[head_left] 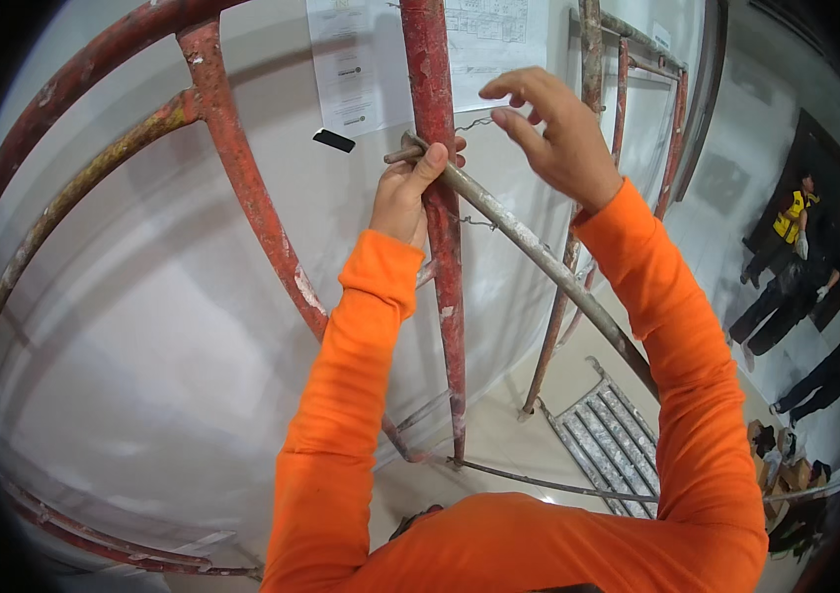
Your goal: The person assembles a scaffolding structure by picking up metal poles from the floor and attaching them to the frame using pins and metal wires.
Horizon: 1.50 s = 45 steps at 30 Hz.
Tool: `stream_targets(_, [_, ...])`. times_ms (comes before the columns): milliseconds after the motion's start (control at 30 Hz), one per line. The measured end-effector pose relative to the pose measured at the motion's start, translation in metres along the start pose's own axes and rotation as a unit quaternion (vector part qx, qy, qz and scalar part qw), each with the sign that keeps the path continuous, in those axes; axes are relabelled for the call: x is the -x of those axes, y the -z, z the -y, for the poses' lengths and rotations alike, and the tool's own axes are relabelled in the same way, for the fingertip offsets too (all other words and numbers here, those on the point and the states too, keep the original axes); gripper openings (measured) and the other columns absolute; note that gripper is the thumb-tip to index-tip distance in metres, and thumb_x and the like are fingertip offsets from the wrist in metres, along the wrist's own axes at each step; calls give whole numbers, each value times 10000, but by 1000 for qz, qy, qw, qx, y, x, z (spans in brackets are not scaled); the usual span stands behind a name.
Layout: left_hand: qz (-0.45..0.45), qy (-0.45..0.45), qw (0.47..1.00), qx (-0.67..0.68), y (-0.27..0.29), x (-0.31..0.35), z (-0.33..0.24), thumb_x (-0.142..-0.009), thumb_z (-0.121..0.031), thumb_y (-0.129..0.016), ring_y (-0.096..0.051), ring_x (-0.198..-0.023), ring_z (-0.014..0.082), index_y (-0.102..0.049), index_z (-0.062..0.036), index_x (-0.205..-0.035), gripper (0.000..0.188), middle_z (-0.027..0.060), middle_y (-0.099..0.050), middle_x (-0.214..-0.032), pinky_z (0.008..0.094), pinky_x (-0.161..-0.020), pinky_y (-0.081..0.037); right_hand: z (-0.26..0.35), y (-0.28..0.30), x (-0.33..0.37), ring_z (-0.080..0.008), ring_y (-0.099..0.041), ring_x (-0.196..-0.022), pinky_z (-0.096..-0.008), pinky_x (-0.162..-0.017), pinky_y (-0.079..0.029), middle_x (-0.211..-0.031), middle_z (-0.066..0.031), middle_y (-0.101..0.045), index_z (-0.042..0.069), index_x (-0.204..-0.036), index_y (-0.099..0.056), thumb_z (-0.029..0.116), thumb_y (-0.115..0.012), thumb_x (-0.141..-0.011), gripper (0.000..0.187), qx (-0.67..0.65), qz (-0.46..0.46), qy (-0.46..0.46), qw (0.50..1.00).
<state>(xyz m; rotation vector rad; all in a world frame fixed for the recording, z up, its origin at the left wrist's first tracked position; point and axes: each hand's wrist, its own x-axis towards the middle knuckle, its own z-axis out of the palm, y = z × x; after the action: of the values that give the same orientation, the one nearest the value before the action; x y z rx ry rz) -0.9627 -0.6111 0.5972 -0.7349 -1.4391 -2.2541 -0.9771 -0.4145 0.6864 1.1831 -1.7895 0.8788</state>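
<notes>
Brace (536,250), pinched by the left grip (410,193), crosses the red post's left edge (451,326); right grip (563,148) spread beside wire (474,124). Steady left pressure should prevent slipping.

open gap between right hand (566,143) and red upright (449,306), thin wire (475,124) crossing it, diagonal grey brace (550,261) blocking below
</notes>
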Motion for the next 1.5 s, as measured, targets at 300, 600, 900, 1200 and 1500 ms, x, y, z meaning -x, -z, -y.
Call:
stream_targets(300, [10, 5, 999, 36, 3, -6, 2, -900, -385, -673, -595, -1011, 183, -564, 34, -1198, 525, 137, -622, -1177, 330, -868, -508, -19, -18, 4, -242, -642, -882, -360, -730, -525, -1079, -72, -611, 121, -1147, -602, 240, -638, -900, 276, 148, 151, -3, 977])
stream_targets(600, [-9, 30, 998, 54, 5, 3, -11, -881, -346, -707, -588, -945, 164, -603, 32, -1143, 472, 125, -632, -1083, 299, -844, -486, 67, 0, 23, -227, -554, -792, -356, -719, -434, -878, -83, -542, 82, -795, -635, 467, -744, -740, 404, 227, 158, 111, 954])
stream_targets(900, [39, 19, 989, 138, 19, 3, -1, -954, -467, -538, -592, -1073, 224, -520, -8, -1275, 560, 124, -604, -1213, 368, -975, -447, 59, -29, -19, -299, -634, -653, -391, -616, -492, -714, -139, -646, 83, -831, -673, 330, -625, -845, 252, 224, 173, -35, 958])
stream_targets(1200, [-1, 9, 1000, 16, 13, -8, 4, -910, -485, -614, -609, -955, 165, -589, 6, -1172, 557, 103, -648, -1114, 311, -852, -504, 10, -9, -22, -315, -666, -795, -404, -729, -523, -829, -117, -700, 42, -940, -709, 289, -610, -906, 268, -57, 82, -51, 994])
stream_targets(1500, [-8, 40, 997, 58, 9, -8, 0, -912, -508, -595, -621, -927, 161, -604, 21, -1155, 582, 127, -653, -1117, 308, -837, -510, -33, -24, -10, -332, -656, -696, -434, -623, -508, -778, -141, -693, 42, -928, -713, 263, -581, -888, 261, 52, 73, -79, 993])
